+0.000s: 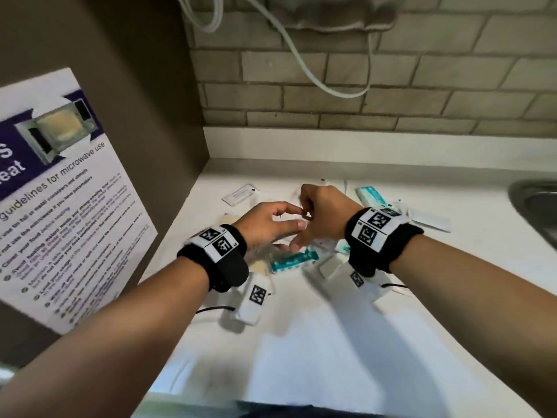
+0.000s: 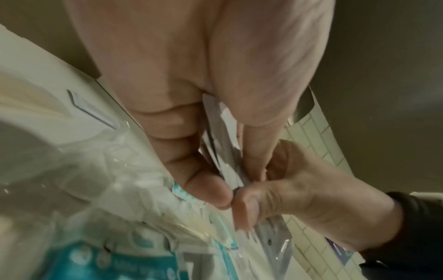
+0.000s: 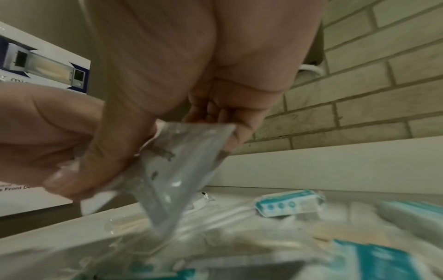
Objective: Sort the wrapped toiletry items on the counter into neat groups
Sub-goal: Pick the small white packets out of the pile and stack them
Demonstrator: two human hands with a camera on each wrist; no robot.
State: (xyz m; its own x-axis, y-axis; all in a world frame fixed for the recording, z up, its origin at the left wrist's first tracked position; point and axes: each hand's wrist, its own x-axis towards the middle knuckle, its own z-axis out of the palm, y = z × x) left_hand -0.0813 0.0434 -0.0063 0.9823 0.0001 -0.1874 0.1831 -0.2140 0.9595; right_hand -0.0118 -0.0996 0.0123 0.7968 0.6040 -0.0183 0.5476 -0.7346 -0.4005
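Over a pile of wrapped toiletry items my two hands meet on one small clear plastic packet (image 3: 177, 166). My left hand (image 1: 297, 217) pinches it between thumb and curled fingers (image 2: 182, 151), and the packet (image 2: 223, 136) shows in the gap. My right hand (image 1: 310, 211) grips the same packet from the right, its fingers (image 3: 230, 117) curled behind it. On the white counter (image 1: 331, 342) below lie a teal-and-white packet (image 1: 294, 260), a teal box (image 1: 370, 194) further back, a flat white sachet (image 1: 241, 194) and white packets (image 1: 428, 220) to the right. The hands hide part of the pile.
A brown cabinet side with a microwave-use poster (image 1: 60, 191) stands along the left. The tiled wall (image 1: 391, 101) with a hanging white cable (image 1: 301, 55) closes the back. A steel sink (image 1: 536, 206) lies at the right edge. Bare counter shows toward me.
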